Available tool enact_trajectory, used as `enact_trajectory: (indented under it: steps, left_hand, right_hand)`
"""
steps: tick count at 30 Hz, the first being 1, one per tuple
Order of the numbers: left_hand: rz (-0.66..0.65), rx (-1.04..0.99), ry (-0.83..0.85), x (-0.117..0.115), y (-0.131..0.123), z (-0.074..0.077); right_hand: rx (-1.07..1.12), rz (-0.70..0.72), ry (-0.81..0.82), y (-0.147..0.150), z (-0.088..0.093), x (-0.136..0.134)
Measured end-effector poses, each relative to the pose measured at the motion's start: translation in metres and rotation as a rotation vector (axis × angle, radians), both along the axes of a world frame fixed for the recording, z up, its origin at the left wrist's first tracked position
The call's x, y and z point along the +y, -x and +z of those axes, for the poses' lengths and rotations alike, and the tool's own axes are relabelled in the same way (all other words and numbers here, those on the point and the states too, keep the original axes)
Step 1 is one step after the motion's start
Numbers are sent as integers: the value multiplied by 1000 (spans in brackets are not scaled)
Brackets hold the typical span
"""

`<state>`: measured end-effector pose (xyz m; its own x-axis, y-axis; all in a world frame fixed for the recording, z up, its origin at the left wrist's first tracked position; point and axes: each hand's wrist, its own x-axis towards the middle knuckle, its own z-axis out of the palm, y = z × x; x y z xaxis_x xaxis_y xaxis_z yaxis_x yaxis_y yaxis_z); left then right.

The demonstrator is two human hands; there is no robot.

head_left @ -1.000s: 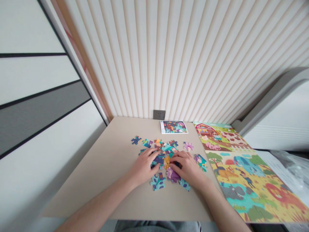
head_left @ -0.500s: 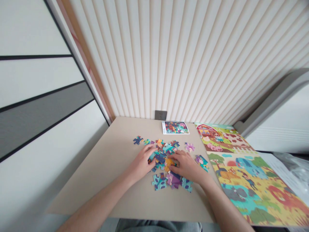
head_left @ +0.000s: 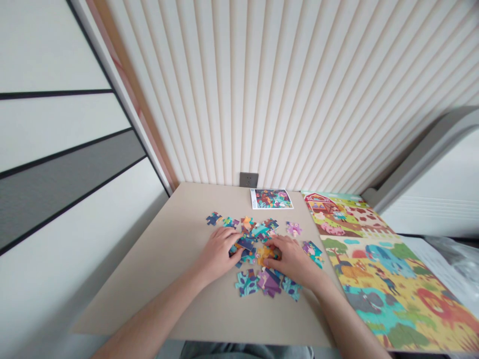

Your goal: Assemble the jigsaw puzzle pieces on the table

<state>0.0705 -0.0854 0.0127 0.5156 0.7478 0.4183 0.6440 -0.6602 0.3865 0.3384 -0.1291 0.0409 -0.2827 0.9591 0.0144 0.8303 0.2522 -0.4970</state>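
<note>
A loose heap of jigsaw pieces point(head_left: 260, 229) lies on the table between my hands. My left hand point(head_left: 220, 252) is closed at the heap's left side, thumb and fingers on the edge of a dark blue puzzle piece point(head_left: 246, 243) that looks slightly tilted. From the right, my right hand point(head_left: 290, 257) pinches a yellow-orange puzzle piece point(head_left: 264, 253) between thumb and fingertips. Nearer to me lie a teal leaf-patterned piece point(head_left: 247, 283), a purple piece point(head_left: 268, 281) and another teal piece point(head_left: 291, 287). The fingers hide part of the heap.
A printed picture card point(head_left: 272, 199) lies at the back by the wall socket point(head_left: 249, 179). Two assembled puzzles, a farm scene point(head_left: 340, 214) and an animal scene point(head_left: 392, 289), cover the right side. A purple piece point(head_left: 294, 228) and a dark teal piece point(head_left: 313, 253) lie apart.
My left hand has shifted slightly with the dark blue piece, which moved a little left. The yellow-orange piece has turned a little under my right fingers.
</note>
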Motion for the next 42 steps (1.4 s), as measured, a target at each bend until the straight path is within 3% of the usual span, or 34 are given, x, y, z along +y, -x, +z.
enact_trajectory:
  steps: [9,20,28,33,42]
  left_hand:
    - [29,-21,46,2,0,-4]
    - [61,-61,18,3,5,1]
    - [141,63,-70,1,9,8]
    - [207,137,-87,4,13,4]
    - [209,-23,-81,4,12,-2]
  right_hand:
    - [29,-54,156,1,5,-1]
    - [33,-37,70,-2,9,-5]
    - [-34,-51,40,0,5,-4]
    - [-73,-69,57,-1,6,-4]
    - [-27,-24,131,-22,11,-6]
